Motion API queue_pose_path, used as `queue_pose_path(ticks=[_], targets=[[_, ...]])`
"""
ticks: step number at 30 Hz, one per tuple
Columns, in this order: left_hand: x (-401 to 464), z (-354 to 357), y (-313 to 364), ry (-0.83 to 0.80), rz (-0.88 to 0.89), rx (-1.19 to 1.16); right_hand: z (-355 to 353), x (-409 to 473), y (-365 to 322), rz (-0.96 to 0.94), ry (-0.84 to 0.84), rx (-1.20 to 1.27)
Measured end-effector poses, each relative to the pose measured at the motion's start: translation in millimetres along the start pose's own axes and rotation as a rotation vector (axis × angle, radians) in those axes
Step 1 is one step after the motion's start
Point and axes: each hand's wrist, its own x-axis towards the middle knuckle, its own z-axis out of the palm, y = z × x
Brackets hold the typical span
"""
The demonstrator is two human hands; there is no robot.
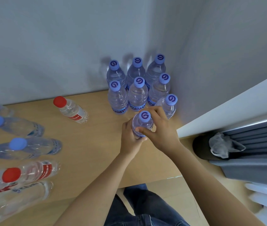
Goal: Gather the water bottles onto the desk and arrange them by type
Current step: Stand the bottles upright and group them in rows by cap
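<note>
Purple-capped bottle (pixel 143 123) — upright (beside seven alike)

both hands, left hand (pixel 130 137) and right hand (pixel 160 132), wrapped round an upright purple-capped bottle (pixel 143 123) on the wooden desk (pixel 96 136), just before a cluster of seven like bottles (pixel 137 88) in the corner; red-capped bottle (pixel 71 110) apart, mixed bottles (pixel 20 144) at left.

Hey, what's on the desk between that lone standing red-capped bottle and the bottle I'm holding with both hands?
Nothing: the head view shows only bare desk between the red-capped bottle and the held bottle.
</note>
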Motion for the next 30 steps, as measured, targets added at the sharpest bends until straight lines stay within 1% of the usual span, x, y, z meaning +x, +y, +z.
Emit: queue_pose_path(ticks=[10,19,21,23,25,28,30], targets=[[25,3,6,0.078,0.030,0.020,3,25,-4,0.030,0.044,-0.001],[32,0,12,0.083,0.078,-0.042,5,30,-4,0.036,0.069,-0.015],[34,-5,14,0.033,0.050,-0.053,6,29,-6,0.049,0.067,-0.021],[36,-12,13,-0.056,-0.005,-0.088,7,30,-9,0.085,0.060,-0.020],[34,-22,13,-0.123,-0.082,-0.075,6,32,-14,0.123,0.057,-0.001],[26,-42,13,-0.171,-0.181,-0.075,1,35,-26,0.129,0.065,0.021],[19,-61,22,-0.161,-0.224,-0.123,-3,36,-38,0.089,0.099,0.020]])
